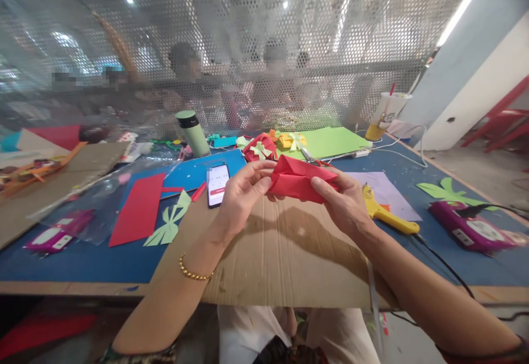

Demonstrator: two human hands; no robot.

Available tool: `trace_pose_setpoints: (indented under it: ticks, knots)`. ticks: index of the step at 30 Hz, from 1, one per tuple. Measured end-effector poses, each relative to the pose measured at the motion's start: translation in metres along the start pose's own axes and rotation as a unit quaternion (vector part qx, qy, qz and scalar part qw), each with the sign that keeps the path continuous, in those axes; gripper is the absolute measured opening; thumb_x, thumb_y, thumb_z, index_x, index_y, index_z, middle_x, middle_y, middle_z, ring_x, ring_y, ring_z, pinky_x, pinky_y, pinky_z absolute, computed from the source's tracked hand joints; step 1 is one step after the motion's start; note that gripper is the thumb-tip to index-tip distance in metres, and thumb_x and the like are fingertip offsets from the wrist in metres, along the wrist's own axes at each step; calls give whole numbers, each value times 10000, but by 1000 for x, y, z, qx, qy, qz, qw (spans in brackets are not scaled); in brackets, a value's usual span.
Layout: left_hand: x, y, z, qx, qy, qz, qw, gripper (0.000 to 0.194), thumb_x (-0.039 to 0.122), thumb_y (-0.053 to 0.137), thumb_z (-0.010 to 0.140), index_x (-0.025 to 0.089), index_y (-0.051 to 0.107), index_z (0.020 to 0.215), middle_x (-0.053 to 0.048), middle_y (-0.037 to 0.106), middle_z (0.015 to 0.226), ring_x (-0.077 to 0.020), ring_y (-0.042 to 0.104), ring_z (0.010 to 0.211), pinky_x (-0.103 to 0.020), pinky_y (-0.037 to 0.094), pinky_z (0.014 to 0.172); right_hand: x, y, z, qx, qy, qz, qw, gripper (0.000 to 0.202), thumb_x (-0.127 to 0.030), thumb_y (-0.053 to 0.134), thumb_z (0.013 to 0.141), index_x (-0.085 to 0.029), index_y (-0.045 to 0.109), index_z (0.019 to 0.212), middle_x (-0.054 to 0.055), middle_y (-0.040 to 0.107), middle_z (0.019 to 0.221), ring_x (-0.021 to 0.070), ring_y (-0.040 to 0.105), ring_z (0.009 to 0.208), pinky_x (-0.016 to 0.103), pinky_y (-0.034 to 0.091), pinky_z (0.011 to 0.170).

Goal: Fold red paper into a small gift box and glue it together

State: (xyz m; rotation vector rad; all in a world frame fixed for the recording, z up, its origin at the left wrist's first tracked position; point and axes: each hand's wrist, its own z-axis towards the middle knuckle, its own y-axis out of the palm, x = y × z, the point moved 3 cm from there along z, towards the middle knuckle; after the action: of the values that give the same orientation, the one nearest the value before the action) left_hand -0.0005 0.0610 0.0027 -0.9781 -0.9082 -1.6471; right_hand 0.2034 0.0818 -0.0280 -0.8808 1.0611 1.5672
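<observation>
A folded red paper piece (295,179) is held up between my two hands, above a brown cardboard sheet (268,265). My left hand (247,190) pinches its left end with thumb and fingers. At the right end, my right hand (341,193) grips it, thumb in front and fingers behind. Just behind the hands lie red and yellow folded paper shapes (291,141) with pale green bows. A phone (217,185) with a lit screen rests left of my left hand. Near my right hand is a yellow glue gun (386,214).
Left: red sheet (138,210), green paper bow (169,221), blue sheet (194,172), purple power strip (60,232), green bottle (193,132). Right: lilac sheet (384,190), second power strip (471,226), cup (386,116), cables. Green sheets (334,141) lie behind; people sit beyond a perforated screen (248,50).
</observation>
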Motion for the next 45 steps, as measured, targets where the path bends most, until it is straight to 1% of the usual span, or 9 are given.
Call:
trace_pose_setpoints:
  ticks: [8, 12, 19, 25, 31, 37, 41, 43, 45]
  knots:
    - [23, 2, -8, -91, 2, 16, 996, 365, 426, 806, 901, 203, 764, 1187, -143, 791, 1201, -262, 773, 1049, -366, 651, 872, -18, -11, 2, -83, -100, -43, 991, 337, -598, 860, 776, -270, 792, 807, 33, 742, 856, 208, 676, 802, 368, 579, 752]
    - [33, 6, -13, -134, 13, 46, 990, 250, 358, 788, 905, 196, 787, 1096, -112, 806, 1082, -234, 771, 953, -346, 643, 838, -24, -13, 2, -153, -115, -36, 981, 253, -539, 865, 792, -295, 799, 807, 15, 697, 771, 192, 621, 723, 368, 554, 711]
    - [39, 5, -11, -87, 76, 138, 984, 111, 226, 707, 905, 183, 807, 880, -68, 810, 870, -202, 743, 800, -313, 628, 735, -21, -16, 5, -140, -89, -84, 983, 329, -620, 875, 735, -305, 789, 774, 31, 736, 828, 217, 642, 771, 399, 558, 752]
    - [43, 5, -10, -88, 58, 109, 988, 107, 209, 714, 902, 181, 816, 887, -82, 807, 909, -227, 757, 825, -340, 638, 738, -27, -14, 4, -139, -82, -75, 984, 317, -595, 904, 712, -301, 786, 724, 30, 724, 796, 200, 628, 720, 395, 558, 728]
    - [58, -4, -14, -26, 71, 64, 995, 45, 234, 810, 824, 200, 809, 854, -70, 693, 790, -241, 696, 772, -394, 598, 747, -21, -16, 7, -172, -57, -101, 978, 393, -649, 879, 711, -275, 761, 687, 36, 726, 747, 214, 641, 703, 399, 567, 683]
    - [68, 2, -20, -216, 47, 226, 949, 340, 83, 699, 772, 337, 868, 922, 0, 585, 624, -196, 587, 632, -324, 491, 663, -16, -8, 4, -326, -9, -98, 940, 269, -535, 855, 816, -267, 834, 832, 49, 775, 835, 204, 687, 769, 388, 591, 728]
    - [68, 10, -24, -276, 27, 266, 923, 343, 21, 652, 700, 320, 819, 721, 15, 606, 605, -177, 556, 569, -317, 436, 610, -19, 0, 3, -356, 0, -90, 930, 211, -482, 853, 841, -271, 845, 850, 40, 775, 794, 197, 693, 762, 372, 585, 717]
    - [62, 6, -26, -245, -3, 239, 940, 268, 42, 704, 679, 303, 764, 657, 19, 615, 600, -179, 561, 558, -316, 424, 592, -18, 1, 3, -361, 1, -96, 928, 183, -457, 856, 845, -275, 850, 859, 41, 781, 801, 198, 697, 764, 371, 581, 715]
    - [54, -3, -28, -155, -30, 191, 969, 178, 120, 764, 706, 295, 739, 689, 17, 606, 607, -195, 606, 594, -307, 435, 596, -15, 0, 4, -363, -4, -98, 927, 151, -436, 860, 847, -287, 855, 870, 36, 779, 793, 204, 699, 781, 379, 579, 730]
